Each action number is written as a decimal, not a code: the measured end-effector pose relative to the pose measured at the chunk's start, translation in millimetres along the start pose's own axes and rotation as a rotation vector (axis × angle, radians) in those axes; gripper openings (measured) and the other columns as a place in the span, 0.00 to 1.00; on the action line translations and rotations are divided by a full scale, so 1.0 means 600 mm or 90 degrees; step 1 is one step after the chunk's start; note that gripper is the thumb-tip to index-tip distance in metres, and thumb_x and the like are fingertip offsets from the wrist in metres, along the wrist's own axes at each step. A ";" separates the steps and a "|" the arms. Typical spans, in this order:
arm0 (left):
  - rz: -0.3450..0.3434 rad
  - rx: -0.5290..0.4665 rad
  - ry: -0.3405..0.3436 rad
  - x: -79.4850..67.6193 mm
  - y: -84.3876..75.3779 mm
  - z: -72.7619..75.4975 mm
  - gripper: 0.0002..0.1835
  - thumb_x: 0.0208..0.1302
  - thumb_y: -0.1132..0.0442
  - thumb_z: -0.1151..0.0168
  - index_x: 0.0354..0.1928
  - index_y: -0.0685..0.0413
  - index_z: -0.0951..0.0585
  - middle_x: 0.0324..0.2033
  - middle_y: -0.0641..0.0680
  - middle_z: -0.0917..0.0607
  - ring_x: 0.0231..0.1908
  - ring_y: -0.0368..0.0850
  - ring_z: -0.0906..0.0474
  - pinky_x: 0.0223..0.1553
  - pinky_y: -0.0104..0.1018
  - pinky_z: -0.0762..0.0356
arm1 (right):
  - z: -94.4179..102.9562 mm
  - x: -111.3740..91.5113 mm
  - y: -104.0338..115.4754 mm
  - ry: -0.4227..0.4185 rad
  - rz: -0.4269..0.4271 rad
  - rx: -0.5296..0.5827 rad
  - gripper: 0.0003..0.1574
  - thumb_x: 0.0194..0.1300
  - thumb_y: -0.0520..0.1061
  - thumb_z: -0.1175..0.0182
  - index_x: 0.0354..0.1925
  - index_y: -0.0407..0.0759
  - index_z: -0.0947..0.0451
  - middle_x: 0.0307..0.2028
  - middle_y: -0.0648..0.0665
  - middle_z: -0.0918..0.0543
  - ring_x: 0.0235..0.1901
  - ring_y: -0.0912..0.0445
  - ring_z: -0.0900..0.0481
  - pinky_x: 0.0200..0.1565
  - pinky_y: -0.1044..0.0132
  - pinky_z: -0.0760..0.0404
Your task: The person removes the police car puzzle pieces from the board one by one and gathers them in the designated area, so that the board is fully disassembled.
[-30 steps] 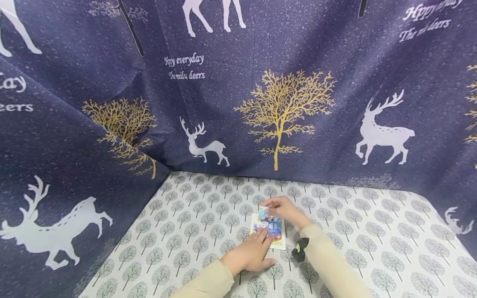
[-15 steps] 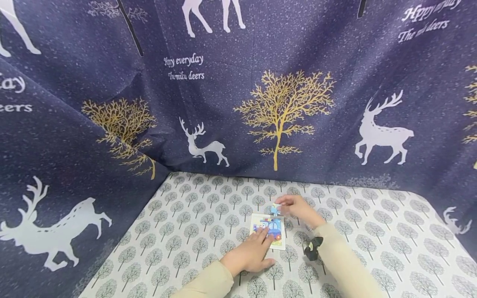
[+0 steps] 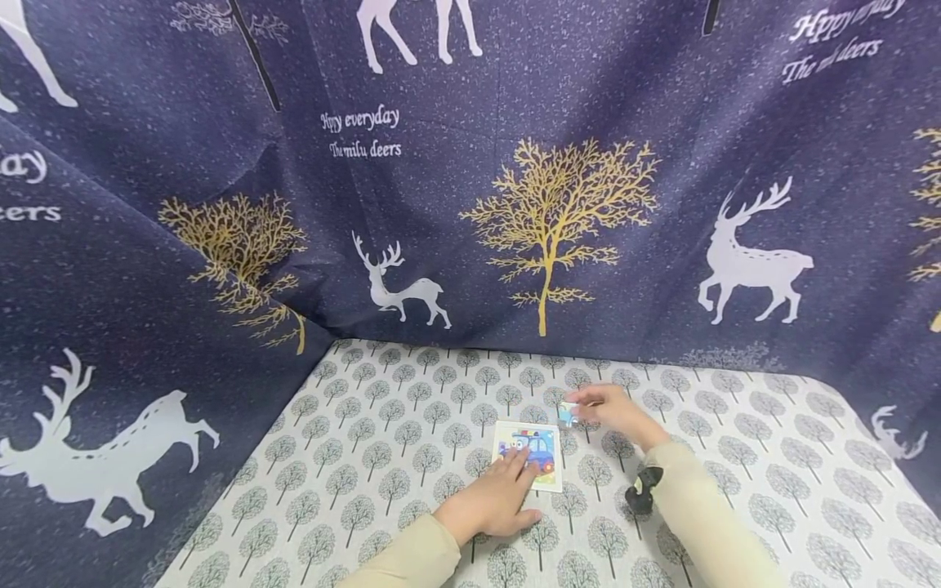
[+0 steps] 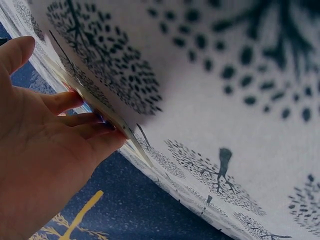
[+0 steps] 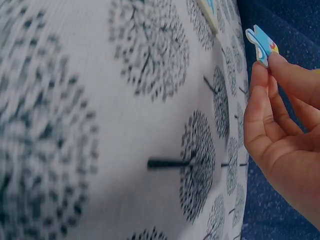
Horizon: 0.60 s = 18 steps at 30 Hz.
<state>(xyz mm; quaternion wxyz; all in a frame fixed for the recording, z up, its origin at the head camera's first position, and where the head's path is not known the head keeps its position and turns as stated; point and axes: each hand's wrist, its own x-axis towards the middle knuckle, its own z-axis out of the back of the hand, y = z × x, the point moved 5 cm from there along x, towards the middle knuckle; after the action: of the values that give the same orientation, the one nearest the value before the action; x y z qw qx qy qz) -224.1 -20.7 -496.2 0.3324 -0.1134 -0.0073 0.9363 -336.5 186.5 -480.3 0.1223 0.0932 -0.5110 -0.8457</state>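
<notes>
A small light-blue jigsaw piece (image 3: 566,413) sits pinched in the right hand (image 3: 612,410), near that flat white-bordered board (image 3: 547,487) picturing a blue car.

We see the head view bright, both wrist views dimmer, cloth (image 5: 45,150) well apart from the right hand (image 5: 295,152) blurred.

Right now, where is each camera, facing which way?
Head: on the head, looking forward and down; sleeves, left hand and right hand show.
Left wrist: on that wrist, facing the left hand touching the car picture.
Right wrist: likewise, facing the right hand pinching a puzzle piece.
Head and right wrist share that piece.
</notes>
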 end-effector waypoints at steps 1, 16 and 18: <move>0.000 -0.001 0.000 0.000 0.000 0.000 0.40 0.67 0.38 0.50 0.74 0.51 0.43 0.74 0.58 0.48 0.73 0.54 0.52 0.71 0.43 0.48 | 0.002 -0.002 -0.002 -0.001 0.000 -0.004 0.19 0.62 0.43 0.35 0.50 0.36 0.20 0.41 0.42 0.17 0.39 0.51 0.18 0.43 0.55 0.17; -0.001 -0.007 -0.002 -0.004 -0.003 0.006 0.39 0.68 0.39 0.49 0.74 0.53 0.43 0.74 0.59 0.47 0.73 0.54 0.51 0.71 0.43 0.48 | 0.019 -0.022 -0.028 0.007 0.017 -0.010 0.16 0.59 0.39 0.35 0.46 0.33 0.18 0.49 0.34 0.20 0.44 0.48 0.20 0.48 0.53 0.18; -0.002 -0.005 -0.002 -0.005 -0.004 0.006 0.39 0.68 0.39 0.50 0.73 0.53 0.43 0.73 0.59 0.47 0.72 0.55 0.51 0.71 0.43 0.48 | 0.020 -0.024 -0.031 0.002 0.007 -0.015 0.16 0.59 0.38 0.35 0.46 0.34 0.18 0.50 0.34 0.20 0.44 0.49 0.20 0.48 0.54 0.19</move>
<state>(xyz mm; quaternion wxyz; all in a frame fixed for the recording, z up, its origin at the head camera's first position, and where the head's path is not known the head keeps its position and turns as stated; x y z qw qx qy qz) -221.0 -20.5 -491.8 0.3331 -0.1132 -0.0116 0.9360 -328.0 209.2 -490.6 0.1285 0.0901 -0.5016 -0.8507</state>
